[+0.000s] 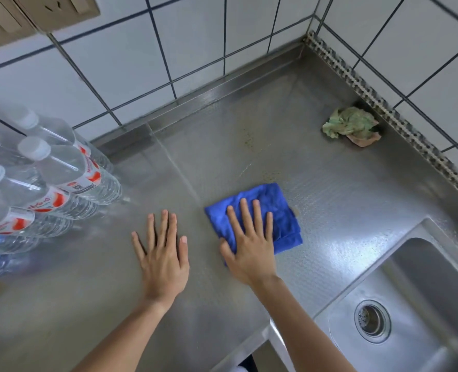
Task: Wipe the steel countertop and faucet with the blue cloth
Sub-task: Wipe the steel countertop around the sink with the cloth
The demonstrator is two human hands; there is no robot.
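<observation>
Steel countertop (pixel 329 210) holds a folded blue cloth (pixel 260 210). The right hand (pixel 249 251) presses flat on it, fingers straight. The left hand (pixel 163 261) rests flat beside it, holding nothing.

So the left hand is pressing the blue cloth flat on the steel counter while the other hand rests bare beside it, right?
Not quite. The head view shows the right hand pressing the blue cloth flat on the steel counter; the left hand is the one resting bare beside it.
</observation>
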